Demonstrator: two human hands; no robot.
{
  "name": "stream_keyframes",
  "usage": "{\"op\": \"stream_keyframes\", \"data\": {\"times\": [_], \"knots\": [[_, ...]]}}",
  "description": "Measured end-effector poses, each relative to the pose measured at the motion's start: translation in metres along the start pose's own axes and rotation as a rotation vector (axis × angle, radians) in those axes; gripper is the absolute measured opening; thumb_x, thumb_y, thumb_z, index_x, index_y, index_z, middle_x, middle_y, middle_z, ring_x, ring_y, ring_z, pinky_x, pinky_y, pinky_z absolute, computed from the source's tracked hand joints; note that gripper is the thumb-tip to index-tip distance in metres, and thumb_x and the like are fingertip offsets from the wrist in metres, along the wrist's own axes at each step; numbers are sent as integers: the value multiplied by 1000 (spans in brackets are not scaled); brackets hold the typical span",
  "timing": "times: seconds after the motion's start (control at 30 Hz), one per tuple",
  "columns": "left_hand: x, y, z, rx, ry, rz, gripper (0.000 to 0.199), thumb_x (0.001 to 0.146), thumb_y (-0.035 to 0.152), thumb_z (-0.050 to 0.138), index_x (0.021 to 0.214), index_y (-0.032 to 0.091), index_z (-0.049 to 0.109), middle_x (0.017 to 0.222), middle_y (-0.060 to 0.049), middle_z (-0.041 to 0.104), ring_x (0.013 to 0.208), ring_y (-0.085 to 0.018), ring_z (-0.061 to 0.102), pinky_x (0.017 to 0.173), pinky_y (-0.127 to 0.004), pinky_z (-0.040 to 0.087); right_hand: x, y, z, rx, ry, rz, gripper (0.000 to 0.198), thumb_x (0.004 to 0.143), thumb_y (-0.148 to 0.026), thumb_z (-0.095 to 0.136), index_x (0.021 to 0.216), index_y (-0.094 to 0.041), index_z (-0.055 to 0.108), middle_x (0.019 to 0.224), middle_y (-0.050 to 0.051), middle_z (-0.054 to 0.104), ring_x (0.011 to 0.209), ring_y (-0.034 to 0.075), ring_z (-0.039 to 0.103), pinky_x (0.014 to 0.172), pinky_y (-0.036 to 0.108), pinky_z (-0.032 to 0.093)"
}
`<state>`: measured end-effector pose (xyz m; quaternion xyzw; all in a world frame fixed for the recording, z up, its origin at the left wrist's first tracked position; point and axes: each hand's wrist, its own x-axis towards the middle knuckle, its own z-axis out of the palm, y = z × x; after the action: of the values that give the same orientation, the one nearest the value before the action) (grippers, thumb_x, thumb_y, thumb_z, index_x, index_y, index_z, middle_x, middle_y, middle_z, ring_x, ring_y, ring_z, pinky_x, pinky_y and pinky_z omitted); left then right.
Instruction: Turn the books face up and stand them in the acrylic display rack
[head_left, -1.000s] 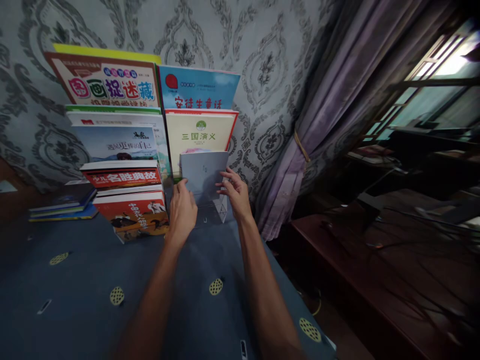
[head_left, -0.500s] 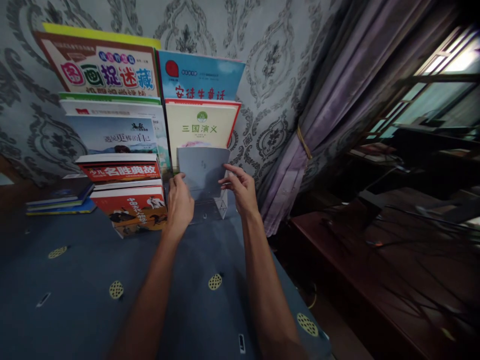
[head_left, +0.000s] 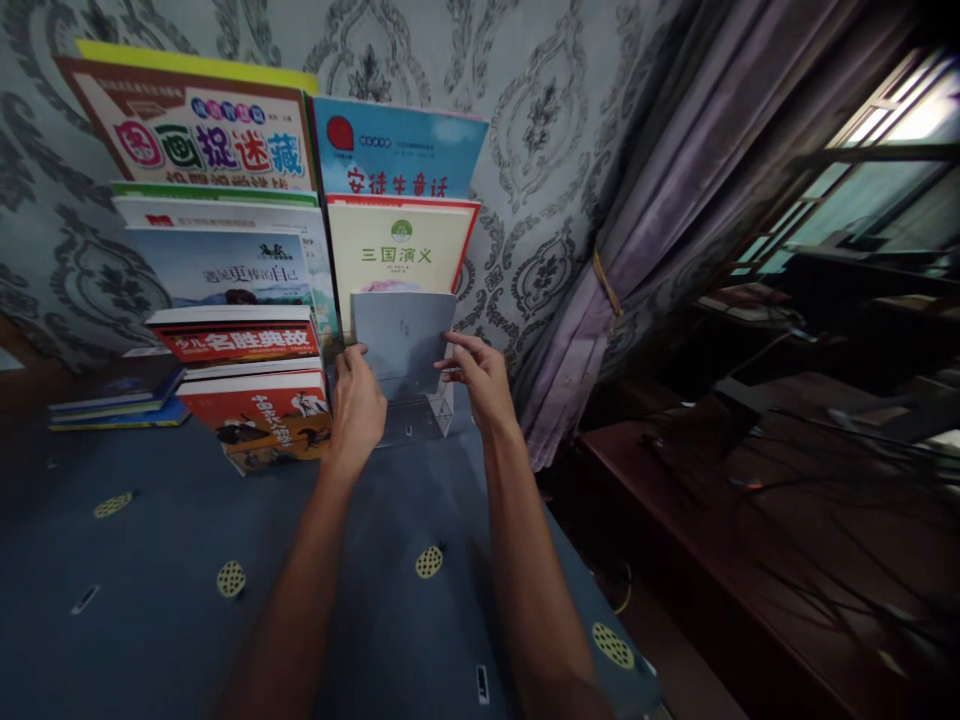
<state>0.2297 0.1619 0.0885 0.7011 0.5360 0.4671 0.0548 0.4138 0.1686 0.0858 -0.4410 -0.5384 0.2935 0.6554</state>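
A thin grey book (head_left: 403, 340) stands upright in the right column of a tiered, see-through book rack (head_left: 444, 412). My left hand (head_left: 358, 400) is closed at its left edge, with the fingertips partly hidden. My right hand (head_left: 480, 375) has its thumb and fingers bent round the right edge. Directly behind the grey book rises a cream book (head_left: 397, 250) with a red border, and a blue book (head_left: 401, 150) is at the back. Beside my left hand, the left column holds an orange-red book (head_left: 262, 420) at the front.
Behind that one stand a red-and-white book (head_left: 240, 342), a pale blue book (head_left: 225, 270) and a large brown-framed book (head_left: 202, 130). Several flat books (head_left: 116, 395) lie left on the blue tablecloth (head_left: 172, 620). To the right are a purple curtain (head_left: 622, 260) and a dark red desk (head_left: 675, 520) with cables.
The view has shifted very slightly. Both hands stay at the grey book's edges, and the books keep their places.
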Motion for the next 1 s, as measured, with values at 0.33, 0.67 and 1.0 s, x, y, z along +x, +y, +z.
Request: {"op": "stream_keyframes", "data": {"times": [0.33,0.67,1.0], "knots": [[-5,6,-2,0,-2,22,32,94,12,45,126,15,45,121,-18,57,115,-29,61,98,-47,51,0,-2,0,-45,33,0,37,83,-49,60,103,-20,71,104,8,73,74,16,71,57,27,55],[-9,12,-3,9,-6,79,29,93,12,47,122,13,45,124,-19,53,123,-30,55,105,-48,47,1,-2,-1,-56,97,-19,34,82,-45,59,100,-20,73,103,8,72,73,16,70,56,26,56],[-10,15,-2,21,-20,57,31,93,12,49,124,15,43,126,-17,52,126,-29,55,105,-48,47,2,3,0,-57,60,-29,35,84,-48,60,100,-20,74,114,10,68,76,16,70,58,27,58]]}}
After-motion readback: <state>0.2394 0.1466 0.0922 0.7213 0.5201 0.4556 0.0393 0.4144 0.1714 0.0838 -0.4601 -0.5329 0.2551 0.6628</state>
